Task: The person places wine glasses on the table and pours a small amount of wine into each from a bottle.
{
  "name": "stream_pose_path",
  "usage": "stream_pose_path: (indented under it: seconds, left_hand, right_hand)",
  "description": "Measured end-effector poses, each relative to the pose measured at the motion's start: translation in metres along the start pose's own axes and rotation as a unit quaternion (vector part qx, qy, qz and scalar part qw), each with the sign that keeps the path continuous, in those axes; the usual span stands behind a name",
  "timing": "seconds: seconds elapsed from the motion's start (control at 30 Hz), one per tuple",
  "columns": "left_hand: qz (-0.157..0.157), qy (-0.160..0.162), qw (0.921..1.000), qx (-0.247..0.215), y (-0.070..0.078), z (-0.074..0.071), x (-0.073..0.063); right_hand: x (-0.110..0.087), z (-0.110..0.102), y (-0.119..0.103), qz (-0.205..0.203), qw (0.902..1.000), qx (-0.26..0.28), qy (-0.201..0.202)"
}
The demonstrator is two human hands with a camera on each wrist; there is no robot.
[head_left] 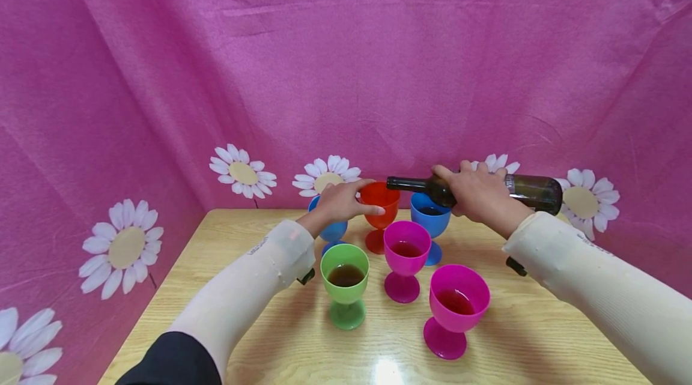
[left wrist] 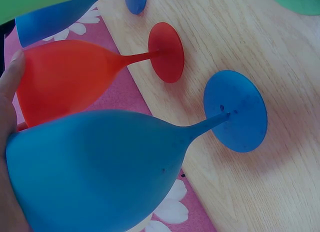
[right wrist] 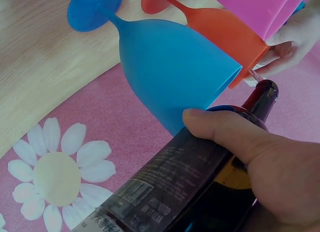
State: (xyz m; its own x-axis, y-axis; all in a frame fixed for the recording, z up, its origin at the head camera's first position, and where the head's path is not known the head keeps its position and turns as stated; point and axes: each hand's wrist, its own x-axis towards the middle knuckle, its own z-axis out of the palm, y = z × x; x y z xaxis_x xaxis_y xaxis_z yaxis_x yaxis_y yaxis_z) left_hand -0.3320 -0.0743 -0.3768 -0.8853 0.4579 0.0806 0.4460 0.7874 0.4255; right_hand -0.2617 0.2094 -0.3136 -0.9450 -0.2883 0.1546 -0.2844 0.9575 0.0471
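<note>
My left hand [head_left: 342, 200] holds the orange-red goblet [head_left: 385, 217] at its bowl, the thumb on the near side. The goblet stands at the back of the table. My right hand [head_left: 481, 190] grips a dark glass wine bottle [head_left: 535, 194] from above, round its body. The bottle lies nearly level, neck pointing left, its mouth over the red goblet's rim. A thin stream shows at the bottle mouth in the right wrist view, beside the red bowl [right wrist: 227, 37]. A blue goblet [head_left: 430, 224] with dark liquid stands below the bottle's neck. Another blue goblet [head_left: 334, 232] is partly hidden behind my left hand.
Nearer on the wooden table [head_left: 281, 343] stand a green goblet [head_left: 346, 296], a magenta goblet [head_left: 406, 265] and a second magenta goblet [head_left: 456, 317], each with dark or reddish liquid. A pink cloth [head_left: 351, 84] with daisies hangs behind the table and along the left side.
</note>
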Motion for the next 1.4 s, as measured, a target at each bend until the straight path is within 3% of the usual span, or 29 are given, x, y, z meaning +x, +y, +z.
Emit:
stream_pose_path:
  seconds: [1.4]
  left_hand:
    - [-0.001, -0.003, 0.9997, -0.023, 0.0012, -0.0009, -0.0019]
  right_hand:
    - [-0.0009, -0.0006, -0.0006, -0.004, 1.0000, 0.002, 0.000]
